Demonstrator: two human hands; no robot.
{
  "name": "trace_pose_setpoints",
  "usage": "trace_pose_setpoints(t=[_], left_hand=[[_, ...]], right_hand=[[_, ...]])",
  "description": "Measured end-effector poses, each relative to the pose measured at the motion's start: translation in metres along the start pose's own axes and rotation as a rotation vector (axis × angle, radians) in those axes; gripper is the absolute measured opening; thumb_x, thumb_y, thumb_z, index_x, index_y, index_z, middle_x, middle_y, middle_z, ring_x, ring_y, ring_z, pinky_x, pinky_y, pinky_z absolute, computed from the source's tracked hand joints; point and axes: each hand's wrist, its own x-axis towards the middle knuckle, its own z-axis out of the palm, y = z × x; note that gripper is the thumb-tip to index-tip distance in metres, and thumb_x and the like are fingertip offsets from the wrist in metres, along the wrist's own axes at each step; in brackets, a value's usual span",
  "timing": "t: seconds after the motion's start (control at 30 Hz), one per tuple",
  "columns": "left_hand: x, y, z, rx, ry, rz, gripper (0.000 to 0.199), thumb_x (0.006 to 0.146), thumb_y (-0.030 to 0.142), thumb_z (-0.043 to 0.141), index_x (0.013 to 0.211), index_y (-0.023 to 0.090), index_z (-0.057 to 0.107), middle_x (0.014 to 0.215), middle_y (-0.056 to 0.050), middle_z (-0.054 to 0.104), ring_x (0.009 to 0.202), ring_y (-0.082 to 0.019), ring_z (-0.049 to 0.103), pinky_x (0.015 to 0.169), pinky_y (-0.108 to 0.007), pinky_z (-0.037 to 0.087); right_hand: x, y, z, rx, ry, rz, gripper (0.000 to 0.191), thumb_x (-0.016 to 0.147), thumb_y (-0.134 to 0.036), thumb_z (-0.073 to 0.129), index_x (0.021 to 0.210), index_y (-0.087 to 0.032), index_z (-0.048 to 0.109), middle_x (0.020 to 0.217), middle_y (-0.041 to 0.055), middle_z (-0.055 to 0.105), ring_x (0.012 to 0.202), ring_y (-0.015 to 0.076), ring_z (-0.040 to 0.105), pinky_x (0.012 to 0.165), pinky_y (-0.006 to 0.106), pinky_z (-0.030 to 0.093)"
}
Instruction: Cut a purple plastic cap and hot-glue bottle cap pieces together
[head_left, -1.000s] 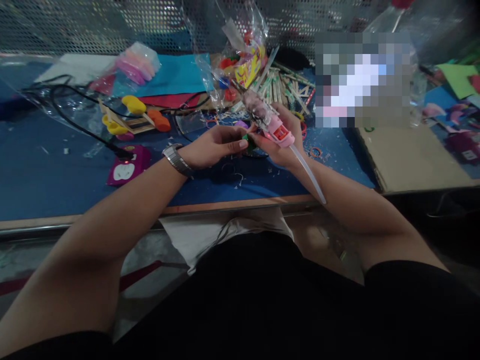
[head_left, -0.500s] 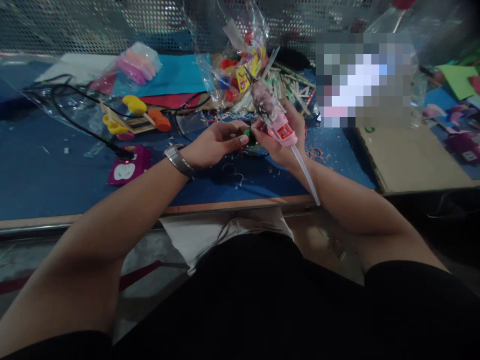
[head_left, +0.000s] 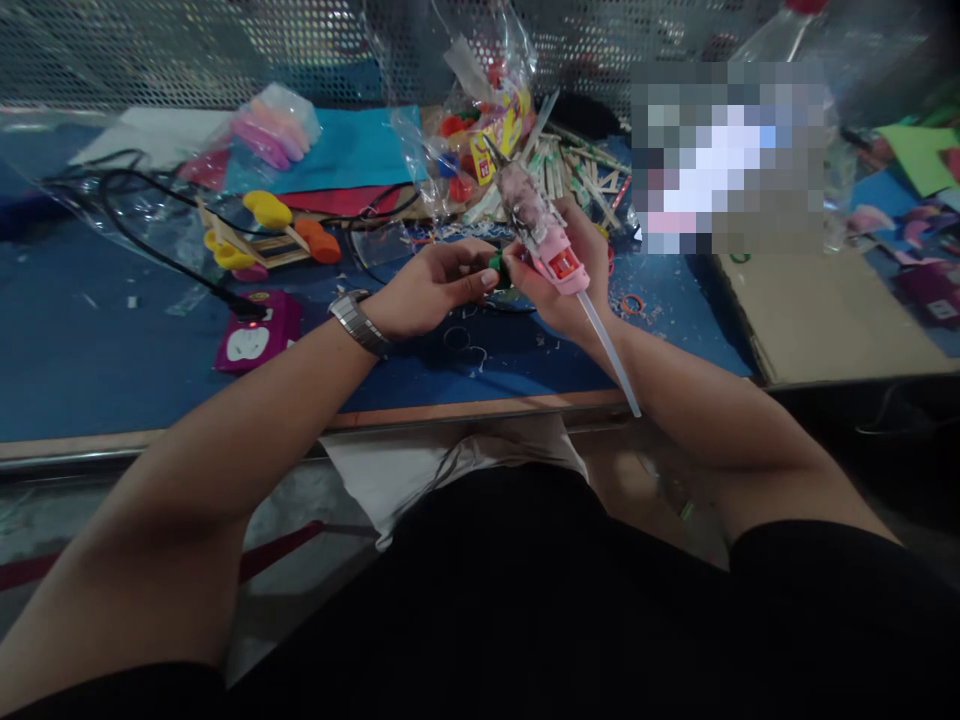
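Note:
A small green piece (head_left: 500,268) is pinched between the fingertips of my left hand (head_left: 442,285), which wears a metal watch on its wrist. My right hand (head_left: 570,285) is closed around a pink hot glue gun (head_left: 546,238), with its nozzle pointing up and away to the left. A clear glue stick (head_left: 611,355) juts from the gun's back end over my right forearm. The fingertips of my right hand also meet the green piece, whose exact shape is mostly hidden. Both hands hover above the blue table top (head_left: 420,375).
To the left sit a purple power socket box (head_left: 259,330) with a black cable and a small stick cart (head_left: 270,240) with yellow and orange wheels. Behind my hands lie many craft sticks (head_left: 574,175) and a plastic bag of bottle caps. Cardboard (head_left: 832,310) lies at right.
The glue gun has tilted very slightly, its rear end and glue stick shifting a little. Both hands otherwise keep their places on the green piece.

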Motion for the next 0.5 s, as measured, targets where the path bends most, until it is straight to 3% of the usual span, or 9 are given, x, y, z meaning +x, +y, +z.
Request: trace_pose_setpoints(t=[0.23,0.33,0.5], left_hand=[[0.0021,0.0005,-0.0006,-0.045,0.002,0.006,0.050,0.094,0.068,0.083,0.107,0.020,0.083,0.101,-0.005,0.074,0.080,-0.011,0.065,0.076,-0.026,0.055],[0.0021,-0.0010,-0.0014,-0.081,0.003,-0.003,0.045,0.095,0.065,0.084,0.108,0.023,0.083,0.098,-0.004,0.074,0.081,-0.011,0.067,0.078,-0.027,0.056],[0.0011,-0.0022,-0.0008,-0.128,-0.013,-0.008,0.046,0.091,0.064,0.089,0.108,0.022,0.084,0.101,-0.005,0.074,0.082,-0.012,0.066,0.077,-0.026,0.056]], right_hand=[[0.0018,0.0034,0.0010,-0.011,0.016,-0.051,0.041,0.083,-0.055,0.092,0.098,-0.031,0.062,0.087,-0.0023,0.063,0.078,0.0215,0.054,0.075,0.040,0.051],[0.0019,0.0064,0.0001,0.039,-0.013,-0.022,0.049,0.078,-0.061,0.096,0.100,-0.033,0.062,0.086,-0.0023,0.066,0.076,0.0218,0.057,0.073,0.041,0.053],[-0.0006,0.0045,-0.0008,0.056,-0.025,0.002,0.040,0.085,-0.053,0.092,0.108,-0.033,0.066,0.099,0.0004,0.074,0.089,0.0267,0.069,0.083,0.047,0.059]])
